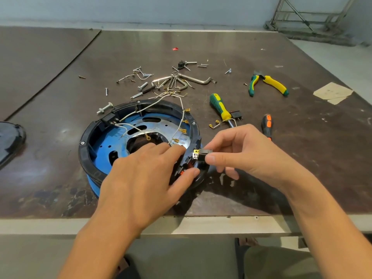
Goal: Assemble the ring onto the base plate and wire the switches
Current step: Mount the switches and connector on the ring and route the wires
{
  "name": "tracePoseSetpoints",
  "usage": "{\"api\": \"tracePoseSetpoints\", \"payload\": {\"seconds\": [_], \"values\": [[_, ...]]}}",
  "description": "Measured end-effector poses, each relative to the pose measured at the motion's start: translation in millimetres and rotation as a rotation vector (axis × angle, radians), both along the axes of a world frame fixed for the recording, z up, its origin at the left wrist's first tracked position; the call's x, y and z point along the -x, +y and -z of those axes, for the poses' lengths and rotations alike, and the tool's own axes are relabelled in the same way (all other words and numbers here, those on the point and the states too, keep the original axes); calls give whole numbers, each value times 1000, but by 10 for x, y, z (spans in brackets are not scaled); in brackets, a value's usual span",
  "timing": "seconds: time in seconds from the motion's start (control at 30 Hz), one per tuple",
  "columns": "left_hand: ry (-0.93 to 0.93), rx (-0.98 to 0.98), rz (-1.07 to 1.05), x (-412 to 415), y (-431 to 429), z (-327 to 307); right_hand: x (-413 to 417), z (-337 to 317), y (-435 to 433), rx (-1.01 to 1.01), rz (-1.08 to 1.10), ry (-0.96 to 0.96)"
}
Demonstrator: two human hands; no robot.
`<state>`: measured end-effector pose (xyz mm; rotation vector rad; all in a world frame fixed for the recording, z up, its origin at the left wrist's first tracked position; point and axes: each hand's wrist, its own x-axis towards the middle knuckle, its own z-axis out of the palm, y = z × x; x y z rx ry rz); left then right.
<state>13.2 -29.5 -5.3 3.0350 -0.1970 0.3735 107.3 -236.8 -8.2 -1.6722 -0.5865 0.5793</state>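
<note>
A black plastic ring (88,154) sits on a blue base plate (108,141) near the table's front edge. White wires (181,117) with brass terminals run across the plate. My left hand (145,174) grips the ring's near right rim, fingers inside and thumb outside. My right hand (241,152) pinches a small black switch (202,155) with metal tabs, held at the ring's right edge. The front part of the ring is hidden under my left hand.
Loose screws, bolts and hex keys (175,79) lie behind the ring. A green-yellow screwdriver (220,107), an orange-handled tool (267,125), pliers (268,81) and another small black switch (236,114) lie to the right. A dark cover (10,139) sits at the left edge.
</note>
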Motion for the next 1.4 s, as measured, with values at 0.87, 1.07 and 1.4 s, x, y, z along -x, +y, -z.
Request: {"api": "tracePoseSetpoints", "payload": {"seconds": [0.87,1.07,1.4], "values": [[-30,9,-7,12,-9,1,9,39,70,178,-38,-457],[-30,16,24,20,-6,-3,43,104,183,153,44,-557],[-106,-19,10,2,-9,23,24,149,181,142,71,-531]]}}
